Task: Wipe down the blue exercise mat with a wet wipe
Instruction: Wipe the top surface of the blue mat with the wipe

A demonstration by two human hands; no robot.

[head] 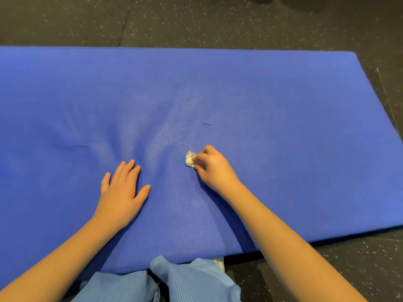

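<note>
The blue exercise mat (272,101) lies flat on the floor and fills most of the view. My right hand (212,167) grips a small crumpled white wet wipe (189,159) and holds it down on the mat near its middle. My left hand (123,192) rests flat on the mat to the left, fingers straight and spread, palm down. The mat's surface dents and wrinkles between the two hands. A thin dark mark (207,124) sits on the mat beyond the wipe.
Dark speckled rubber floor (218,22) surrounds the mat on the far side and on the right. My knees in light blue ribbed trousers (187,280) press against the mat's near edge.
</note>
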